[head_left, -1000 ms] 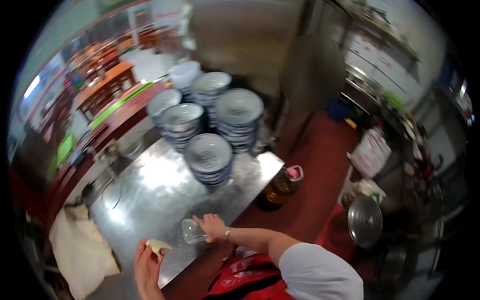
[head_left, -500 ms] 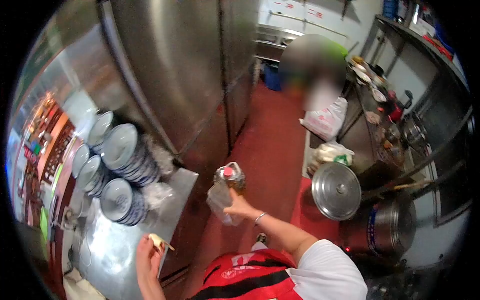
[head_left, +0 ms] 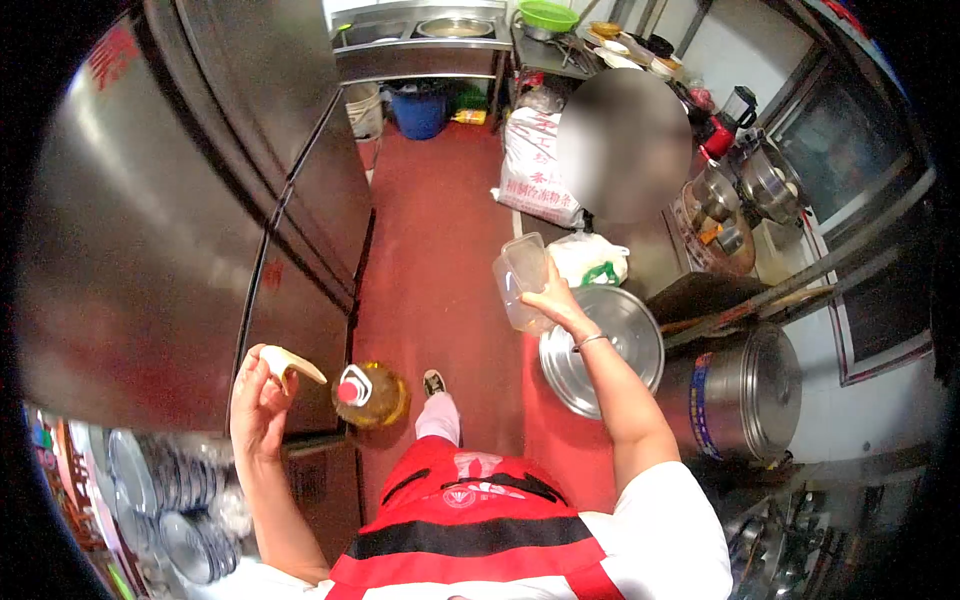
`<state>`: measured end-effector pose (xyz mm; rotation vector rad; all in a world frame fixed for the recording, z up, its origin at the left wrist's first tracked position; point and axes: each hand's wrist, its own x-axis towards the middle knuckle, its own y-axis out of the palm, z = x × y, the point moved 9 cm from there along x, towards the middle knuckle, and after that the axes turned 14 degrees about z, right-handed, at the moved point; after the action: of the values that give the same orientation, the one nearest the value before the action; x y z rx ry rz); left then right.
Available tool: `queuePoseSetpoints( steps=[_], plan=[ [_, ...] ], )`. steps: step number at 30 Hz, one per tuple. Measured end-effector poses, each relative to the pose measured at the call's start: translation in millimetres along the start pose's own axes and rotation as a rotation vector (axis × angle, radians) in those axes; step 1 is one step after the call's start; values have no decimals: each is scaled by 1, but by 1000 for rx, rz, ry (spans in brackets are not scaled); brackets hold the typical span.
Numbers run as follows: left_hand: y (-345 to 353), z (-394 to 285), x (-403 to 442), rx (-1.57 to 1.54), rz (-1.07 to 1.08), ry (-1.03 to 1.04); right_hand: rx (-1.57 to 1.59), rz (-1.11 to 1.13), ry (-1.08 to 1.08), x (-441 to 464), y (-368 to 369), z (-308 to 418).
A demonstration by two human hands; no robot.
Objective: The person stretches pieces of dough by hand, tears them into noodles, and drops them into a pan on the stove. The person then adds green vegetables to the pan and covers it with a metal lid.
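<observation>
My left hand (head_left: 262, 398) is closed on a pale, cream-coloured piece of food (head_left: 290, 364), whose thin end points to the right. What the food is, I cannot make out. In my right hand (head_left: 558, 298) is a clear plastic container (head_left: 520, 280), gripped by its side and tilted over the floor. A round metal lid (head_left: 603, 350) lies just below and right of that hand. Between my hands, nearer the left one, a large oil bottle (head_left: 372, 395) with a red cap stands on the floor.
Steel cabinets (head_left: 150, 230) line the left, with stacked bowls (head_left: 185, 545) at the lower left. Ahead are a blue bucket (head_left: 418, 112) and a steel counter (head_left: 420, 62). White sacks (head_left: 535, 170), a large steel pot (head_left: 735, 390) and a cluttered worktop stand right of the red floor (head_left: 430, 240).
The view has swung right, from the steel table with bowls to the aisle. My right hand has lifted the container off the table and carried it right. My left hand still holds the food.
</observation>
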<state>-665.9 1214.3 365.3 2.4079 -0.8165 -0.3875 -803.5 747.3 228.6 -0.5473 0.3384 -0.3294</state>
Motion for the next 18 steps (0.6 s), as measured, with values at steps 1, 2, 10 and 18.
queuePoseSetpoints(
  steps=[1, 2, 10, 18],
  plan=[
    [4, 1, 30, 2, 22, -14, 11, -51, -25, 16, -16, 1],
    [7, 2, 61, 3, 42, -29, 5, -60, 22, 38, -31, -11],
    [49, -15, 299, -46, 136, -98, 13, -169, 183, 190, -157, -61],
    [72, -14, 522, 5, 185, -133, 84, -209, 320, 352, -242, -127]
  ],
)
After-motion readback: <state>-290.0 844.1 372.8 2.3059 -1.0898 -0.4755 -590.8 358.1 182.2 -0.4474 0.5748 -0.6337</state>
